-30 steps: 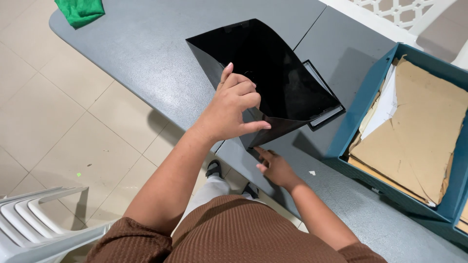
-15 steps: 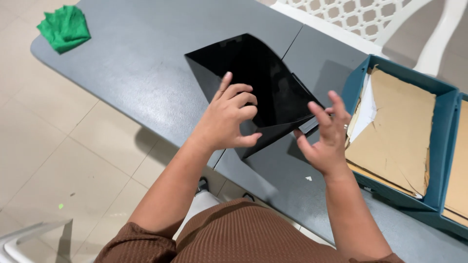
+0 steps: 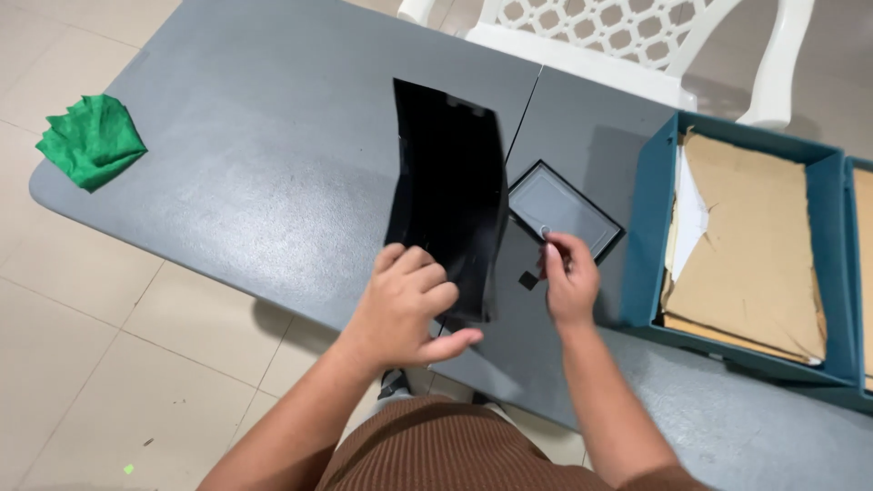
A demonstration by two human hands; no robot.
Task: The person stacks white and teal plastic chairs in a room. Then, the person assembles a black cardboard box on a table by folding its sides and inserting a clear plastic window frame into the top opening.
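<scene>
1. A crumpled green cloth (image 3: 91, 141) is lying at the far left end of the grey surface (image 3: 273, 182), well apart from both hands.
2. The left hand (image 3: 406, 307) is holding up a black sheet (image 3: 447, 195) by its lower edge, fingers (image 3: 420, 273) curled over the near face and the thumb sticking out to the right below it, so the hand is clamped on the sheet.
3. The sheet is standing nearly upright off the surface, slightly bowed, with its long axis running from the person's hand up and away toward the far side of the surface.
4. Just right of the sheet, a small dark-framed panel (image 3: 564, 211) is lying flat on the surface, turned at a slant.
5. The right hand (image 3: 569, 277) is resting at the panel's near corner, fingertips pinched together on something too small to make out.
6. Judging from this, the sheet is already lifted clear of the panel, while the panel itself is not yet picked up.
7. At the right, a teal tray (image 3: 647, 227) is holding brown cardboard sheets (image 3: 755, 255), and a white plastic chair (image 3: 637, 36) is standing beyond the surface.
</scene>
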